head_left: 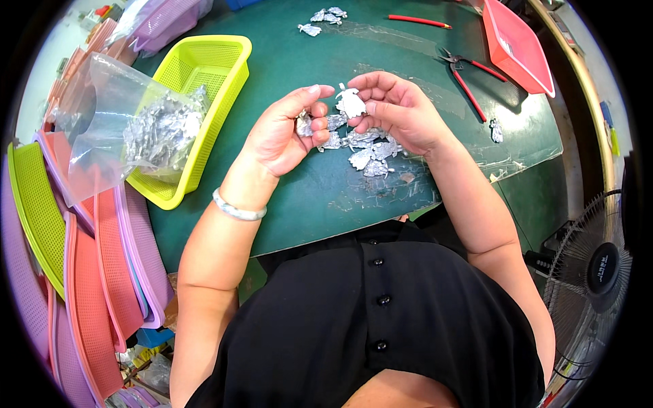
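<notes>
Between the thumb and fingers of my right hand (401, 112) is a small silvery metal figure piece (350, 103), held up over the table. My left hand (289, 129) is beside it, its fingers curled around another silvery metal piece (304, 124) that shows partly at the palm. Below both hands lies a loose pile of similar metal pieces (371, 153) on the green tabletop (292, 204); my fingers hide part of it. Left of my left hand, a clear plastic bag (102, 115) full of such pieces rests in a yellow-green basket (228, 88).
Red-handled cutting pliers (469, 88) and a red pencil (420, 22) lie at the far right. A pink basket (518, 47) stands behind them. Several metal pieces (326, 17) are at the back. Stacked coloured baskets (95, 285) crowd the left; a fan (592, 265) stands right.
</notes>
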Motion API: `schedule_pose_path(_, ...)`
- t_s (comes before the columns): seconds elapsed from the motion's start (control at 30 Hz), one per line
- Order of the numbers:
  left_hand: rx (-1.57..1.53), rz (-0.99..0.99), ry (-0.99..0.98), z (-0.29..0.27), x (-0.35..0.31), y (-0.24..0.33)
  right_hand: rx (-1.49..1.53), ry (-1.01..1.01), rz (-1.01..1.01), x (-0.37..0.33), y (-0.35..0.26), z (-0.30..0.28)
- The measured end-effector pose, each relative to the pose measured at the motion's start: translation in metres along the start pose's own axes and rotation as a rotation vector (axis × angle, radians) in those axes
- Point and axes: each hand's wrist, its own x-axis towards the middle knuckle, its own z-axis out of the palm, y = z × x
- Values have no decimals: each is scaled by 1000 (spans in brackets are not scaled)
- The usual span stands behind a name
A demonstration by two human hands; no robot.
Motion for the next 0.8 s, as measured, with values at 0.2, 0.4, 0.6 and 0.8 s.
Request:
schedule_pose_path(0.2,204,73,148,10,0,-10,-81,10,-37,1,3,2)
schedule_pose_path(0.4,269,117,246,22,-2,-15,-155,9,-96,0,5,5)
schedule_pose_path(0.6,259,166,221,19,-1,-17,-174,14,-137,0,5,6)
schedule_pose_path(0.8,262,181,208,18,-1,-17,-215,19,-170,0,6,6)
